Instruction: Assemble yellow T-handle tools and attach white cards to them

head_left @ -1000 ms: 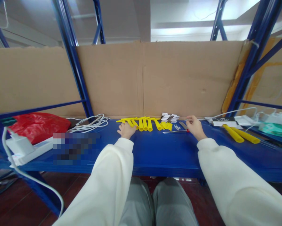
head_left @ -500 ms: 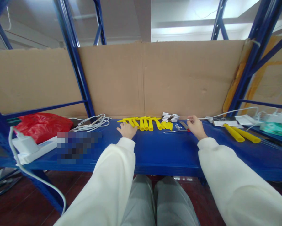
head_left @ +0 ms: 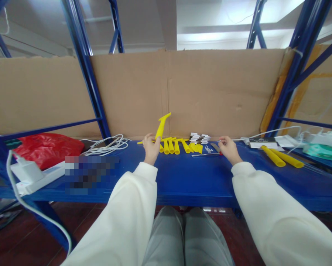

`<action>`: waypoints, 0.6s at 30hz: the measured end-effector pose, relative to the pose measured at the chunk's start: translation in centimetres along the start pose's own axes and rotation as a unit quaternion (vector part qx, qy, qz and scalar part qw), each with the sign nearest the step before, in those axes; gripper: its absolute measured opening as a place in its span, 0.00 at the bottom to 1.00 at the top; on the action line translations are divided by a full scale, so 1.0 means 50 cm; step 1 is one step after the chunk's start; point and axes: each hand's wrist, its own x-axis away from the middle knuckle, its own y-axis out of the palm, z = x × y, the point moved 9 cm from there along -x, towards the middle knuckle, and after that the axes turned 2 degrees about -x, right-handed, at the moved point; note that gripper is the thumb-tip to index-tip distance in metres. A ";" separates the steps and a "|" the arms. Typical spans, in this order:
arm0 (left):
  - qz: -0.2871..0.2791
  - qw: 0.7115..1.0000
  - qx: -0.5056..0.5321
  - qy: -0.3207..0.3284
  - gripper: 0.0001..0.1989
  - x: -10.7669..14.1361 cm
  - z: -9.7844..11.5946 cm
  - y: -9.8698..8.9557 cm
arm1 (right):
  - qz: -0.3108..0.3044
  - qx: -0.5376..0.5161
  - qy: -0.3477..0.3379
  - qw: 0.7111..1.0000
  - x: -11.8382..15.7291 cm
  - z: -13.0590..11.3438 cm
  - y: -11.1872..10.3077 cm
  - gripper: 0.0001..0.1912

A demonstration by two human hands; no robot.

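My left hand is closed round the lower end of a yellow T-shaped piece, which it holds up above the shelf, tilted to the right. Several similar yellow pieces lie side by side just right of that hand. My right hand has its fingers pinched together near a red-ended tool; what they hold, if anything, is too small to make out. Between the hands are flat yellow parts, a stack of white-and-dark pieces, and small metallic bits.
On the left are a red bag, a white power strip and coiled white cable. Two yellow tubes lie at the right, near a green-and-white packet. Cardboard stands along the back.
My left hand has closed on a yellow T-shaped piece and raised it from the left part of the row. My right hand has hardly moved.
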 end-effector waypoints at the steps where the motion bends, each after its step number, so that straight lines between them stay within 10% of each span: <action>1: -0.011 0.999 0.013 0.038 0.09 0.006 0.017 0.007 | -0.011 -0.025 0.015 1.000 0.002 0.002 0.007 0.04; 9: -0.177 0.958 0.056 0.218 0.13 0.084 0.099 0.090 | -0.220 -0.243 0.190 0.925 0.056 0.015 0.108 0.18; 18: -0.272 0.931 0.078 0.231 0.15 0.113 0.117 0.119 | -0.214 -0.288 0.214 0.909 0.056 0.011 0.119 0.17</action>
